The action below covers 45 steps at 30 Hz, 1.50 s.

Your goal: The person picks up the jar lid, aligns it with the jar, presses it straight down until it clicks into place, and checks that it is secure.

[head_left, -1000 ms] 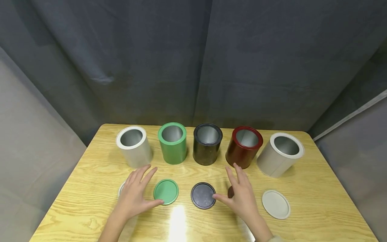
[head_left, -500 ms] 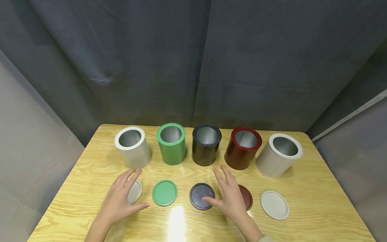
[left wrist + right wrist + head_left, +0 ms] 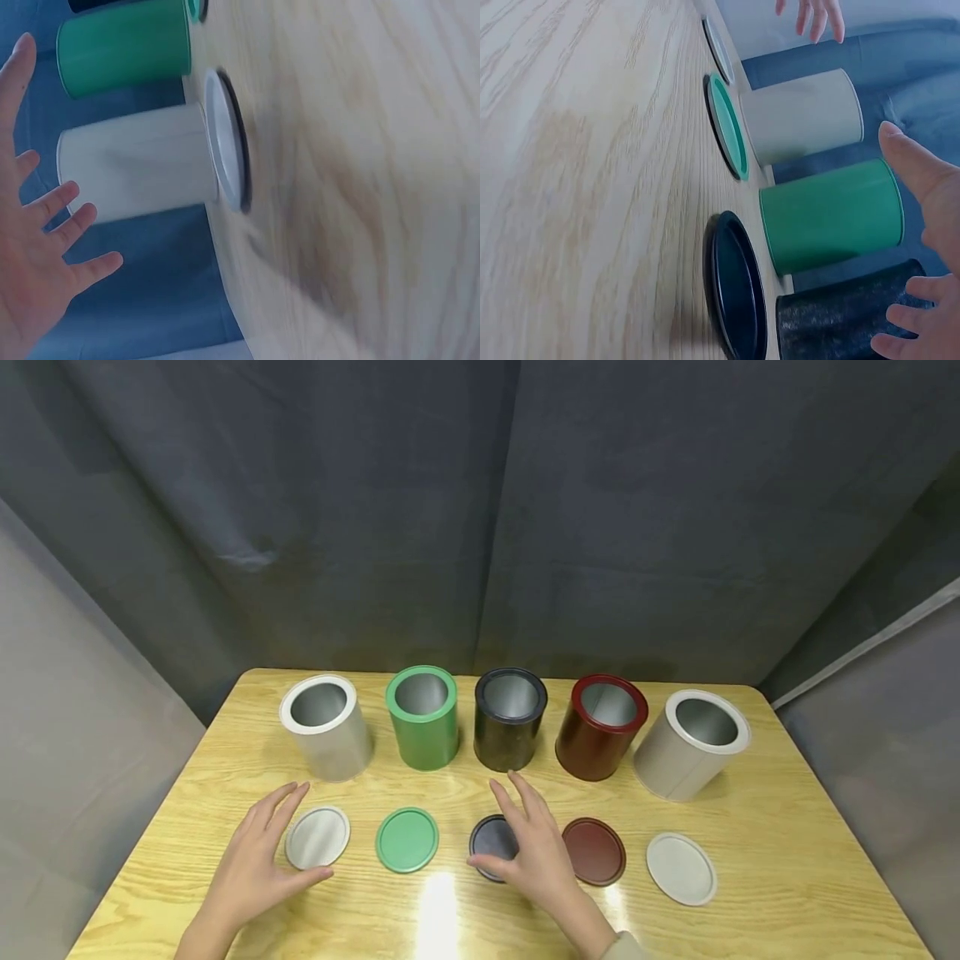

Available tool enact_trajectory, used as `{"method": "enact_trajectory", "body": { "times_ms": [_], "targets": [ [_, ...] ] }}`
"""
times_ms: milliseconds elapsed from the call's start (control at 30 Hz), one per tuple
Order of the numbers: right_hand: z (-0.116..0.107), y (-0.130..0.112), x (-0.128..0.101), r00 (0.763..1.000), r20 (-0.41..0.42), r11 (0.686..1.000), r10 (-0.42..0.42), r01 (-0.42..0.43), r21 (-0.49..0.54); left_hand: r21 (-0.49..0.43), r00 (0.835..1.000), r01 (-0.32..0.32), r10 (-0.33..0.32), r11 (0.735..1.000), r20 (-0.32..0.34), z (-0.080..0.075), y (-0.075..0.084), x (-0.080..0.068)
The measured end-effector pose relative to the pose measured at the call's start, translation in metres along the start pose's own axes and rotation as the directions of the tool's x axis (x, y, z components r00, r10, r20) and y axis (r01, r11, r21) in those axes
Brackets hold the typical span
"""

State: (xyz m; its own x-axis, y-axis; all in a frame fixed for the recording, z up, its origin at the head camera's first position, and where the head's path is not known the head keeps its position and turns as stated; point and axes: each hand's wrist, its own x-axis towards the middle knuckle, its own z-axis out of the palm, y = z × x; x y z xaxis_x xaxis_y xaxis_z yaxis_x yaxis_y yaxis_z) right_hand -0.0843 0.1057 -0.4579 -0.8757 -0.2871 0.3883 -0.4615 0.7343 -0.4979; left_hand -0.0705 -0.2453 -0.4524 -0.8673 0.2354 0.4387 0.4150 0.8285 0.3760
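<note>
My left hand (image 3: 255, 860) hovers with spread fingers and holds nothing, beside the left white lid (image 3: 318, 838) in the head view. My right hand (image 3: 532, 852), likewise spread and holding nothing, is over the black lid (image 3: 491, 841) and hides part of it. A green lid (image 3: 407, 840) lies between the hands. To the right lie a dark red lid (image 3: 594, 852) and another white lid (image 3: 682, 869). Behind the lids stand uncovered cans in a row: white (image 3: 333, 747), green (image 3: 429, 745), black (image 3: 506, 743), dark red (image 3: 591, 750) and white (image 3: 673, 762).
The wooden table (image 3: 375, 918) has its far edge close behind the cans. A dark grey curtain (image 3: 375, 527) hangs beyond it, with lighter grey panels (image 3: 75, 735) at the sides. A bright light reflection lies on the wood near the front.
Both hands have moved left. The left hand has come off the left white lid, which now shows whole; the right hand has passed from the dark red lid to over the black one.
</note>
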Motion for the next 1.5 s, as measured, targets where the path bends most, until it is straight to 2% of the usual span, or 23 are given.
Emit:
{"method": "enact_trajectory", "body": {
  "times_ms": [267, 400, 567, 900, 1100, 1500],
  "targets": [
    [0.008, -0.008, 0.008, 1.0, 0.008, 1.0, -0.019, 0.019, 0.024, -0.027, 1.0, -0.01, 0.01, 1.0, -0.003, -0.005, -0.012, -0.005],
    [0.012, -0.012, 0.01, 1.0, 0.03, 0.999, -0.004, 0.003, 0.046, -0.035, 1.0, 0.015, -0.014, 0.999, 0.019, -0.007, -0.017, -0.006],
    [0.017, -0.018, 0.014, 0.998, 0.057, 0.997, 0.009, -0.013, 0.073, -0.042, 0.999, 0.012, -0.01, 0.999, 0.038, -0.008, -0.023, -0.008],
    [0.028, -0.03, 0.026, 0.997, 0.055, 0.991, -0.06, 0.053, 0.123, -0.054, 0.997, 0.011, -0.007, 0.998, 0.08, -0.012, -0.036, -0.009],
    [0.036, -0.038, 0.035, 0.992, 0.122, 0.993, -0.044, 0.03, 0.116, -0.069, 0.989, 0.057, -0.047, 0.996, 0.141, -0.016, -0.044, -0.009],
    [0.052, -0.051, 0.047, 0.977, 0.211, 0.995, -0.028, 0.007, 0.102, -0.145, 0.978, 0.072, -0.041, 0.987, 0.206, -0.016, -0.063, -0.008]
  ]
}}
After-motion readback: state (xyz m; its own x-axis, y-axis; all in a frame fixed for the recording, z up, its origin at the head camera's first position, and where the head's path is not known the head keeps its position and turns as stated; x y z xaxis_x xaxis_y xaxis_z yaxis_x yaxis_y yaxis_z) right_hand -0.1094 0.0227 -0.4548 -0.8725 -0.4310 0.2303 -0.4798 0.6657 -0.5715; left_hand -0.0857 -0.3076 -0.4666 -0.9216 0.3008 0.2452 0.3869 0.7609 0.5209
